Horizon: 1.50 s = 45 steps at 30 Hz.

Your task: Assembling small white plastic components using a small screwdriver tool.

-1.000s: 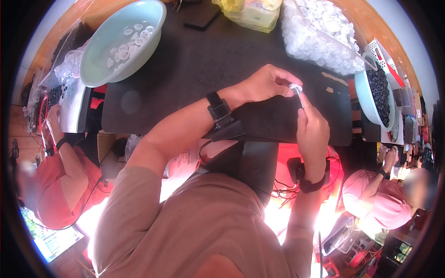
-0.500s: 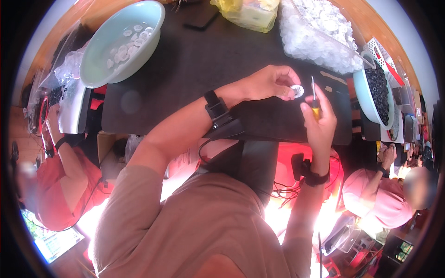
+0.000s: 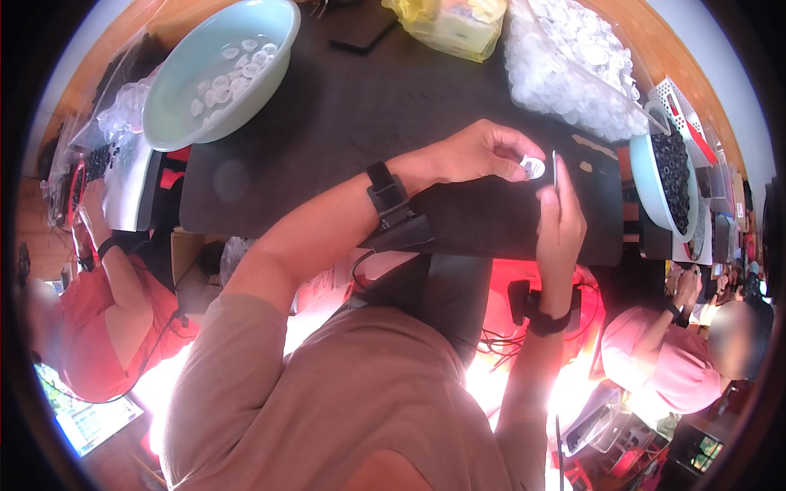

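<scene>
Over the near right part of the black table (image 3: 352, 106), my left hand (image 3: 483, 151) pinches a small white round plastic piece (image 3: 532, 168) between thumb and fingertips. Just right of it, my right hand (image 3: 562, 217) is closed on a slim metal-shafted tool, probably a screwdriver (image 3: 556, 164), its shaft pointing up. The tool's handle is hidden by my fingers now; earlier it showed yellow. Shaft and white piece are close together, with a small gap between them. A clear box of many white plastic pieces (image 3: 573, 69) stands beyond my hands.
A pale green basin (image 3: 176, 114) with several white pieces sits far left. At right stands a light blue basin (image 3: 647, 180) of black rings, by a white perforated basket (image 3: 667, 94). A yellow bag (image 3: 450, 24) lies at the back. People work on both sides.
My right hand has turned, so the yellow handle no longer shows, and the shaft is nearer the white piece. My left hand has tilted the piece and shifted slightly right.
</scene>
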### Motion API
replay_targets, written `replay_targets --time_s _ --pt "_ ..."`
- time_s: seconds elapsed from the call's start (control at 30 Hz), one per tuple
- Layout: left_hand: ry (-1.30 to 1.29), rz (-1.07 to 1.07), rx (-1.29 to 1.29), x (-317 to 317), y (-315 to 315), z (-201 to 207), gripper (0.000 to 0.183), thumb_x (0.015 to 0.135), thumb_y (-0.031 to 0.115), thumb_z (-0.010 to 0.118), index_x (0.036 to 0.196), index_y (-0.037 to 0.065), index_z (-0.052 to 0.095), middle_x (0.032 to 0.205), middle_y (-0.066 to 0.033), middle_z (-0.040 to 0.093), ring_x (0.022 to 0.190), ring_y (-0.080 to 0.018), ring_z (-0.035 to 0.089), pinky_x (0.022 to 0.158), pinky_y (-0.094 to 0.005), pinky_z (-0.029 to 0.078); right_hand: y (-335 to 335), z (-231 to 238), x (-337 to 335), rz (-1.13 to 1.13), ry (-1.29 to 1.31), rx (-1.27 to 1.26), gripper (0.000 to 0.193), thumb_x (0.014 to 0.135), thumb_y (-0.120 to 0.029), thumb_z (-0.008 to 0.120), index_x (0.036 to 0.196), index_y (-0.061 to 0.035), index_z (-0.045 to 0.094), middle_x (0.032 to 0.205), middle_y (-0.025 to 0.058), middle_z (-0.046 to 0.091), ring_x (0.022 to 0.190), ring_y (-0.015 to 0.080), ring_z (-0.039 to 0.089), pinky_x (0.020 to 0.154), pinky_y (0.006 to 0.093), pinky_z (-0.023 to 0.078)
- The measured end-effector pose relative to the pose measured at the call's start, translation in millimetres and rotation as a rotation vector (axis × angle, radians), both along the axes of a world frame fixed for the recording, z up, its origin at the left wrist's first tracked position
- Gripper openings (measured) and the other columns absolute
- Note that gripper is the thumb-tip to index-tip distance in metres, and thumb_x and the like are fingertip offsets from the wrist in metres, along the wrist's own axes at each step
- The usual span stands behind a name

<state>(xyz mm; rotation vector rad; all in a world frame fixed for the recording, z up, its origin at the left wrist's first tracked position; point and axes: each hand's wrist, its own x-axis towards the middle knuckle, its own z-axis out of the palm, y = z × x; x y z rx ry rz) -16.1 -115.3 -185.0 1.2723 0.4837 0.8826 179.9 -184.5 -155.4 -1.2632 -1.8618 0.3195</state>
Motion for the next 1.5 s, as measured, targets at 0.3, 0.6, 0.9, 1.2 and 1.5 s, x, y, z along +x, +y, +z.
replay_targets --time_s 0.3,0.6,0.9,1.2,1.5 --pt "-0.006 0.035 -0.008 -1 0 -1 0.037 0.087 -0.001 0.071 0.124 0.0 0.064 0.113 -0.0067 0.069 0.102 -0.0133 0.065 0.093 -0.0286 0.052 -33 5 2 -0.108 -0.343 -0.013 0.039 0.097 -0.014 0.057 0.135 -0.0196 0.061 0.084 0.006 0.063 0.066 0.0236 0.062 0.059 0.0358 0.05" --pt "0.036 0.061 -0.006 -2 -3 3 0.038 0.087 -0.002 0.071 0.124 0.0 0.065 0.113 -0.007 0.07 0.102 -0.0132 0.065 0.093 -0.0285 0.052 -32 1 -1 -0.131 -0.369 0.077 0.04 0.093 -0.012 0.062 0.132 -0.0227 0.064 0.076 0.0031 0.06 0.061 0.0207 0.059 0.054 0.0343 0.048" --pt "0.002 0.034 -0.008 -1 0 -3 0.038 0.086 -0.001 0.072 0.124 0.0 0.065 0.113 -0.0072 0.07 0.103 -0.0137 0.065 0.094 -0.0289 0.052 -31 -1 -3 -0.142 -0.372 0.1 0.041 0.092 -0.011 0.063 0.131 -0.0227 0.065 0.075 0.0027 0.059 0.06 0.0198 0.059 0.053 0.0337 0.047" --pt "0.056 0.056 -0.006 -2 -2 3 0.036 0.086 0.0 0.073 0.122 0.0 0.066 0.111 -0.0074 0.07 0.102 -0.0134 0.066 0.093 -0.0285 0.052 -29 -3 0 -0.112 -0.375 0.095 0.043 0.091 -0.009 0.063 0.132 -0.0219 0.064 0.075 0.0033 0.058 0.06 0.0201 0.059 0.054 0.0342 0.048" --pt "0.026 0.035 -0.033 -1 -2 2 0.036 0.087 0.002 0.073 0.122 0.0 0.067 0.11 -0.0074 0.071 0.101 -0.0132 0.066 0.093 -0.0285 0.052 -30 -10 -1 -0.148 -0.426 0.162 0.044 0.091 -0.01 0.064 0.133 -0.0239 0.063 0.074 0.003 0.057 0.061 0.0197 0.059 0.054 0.034 0.048"
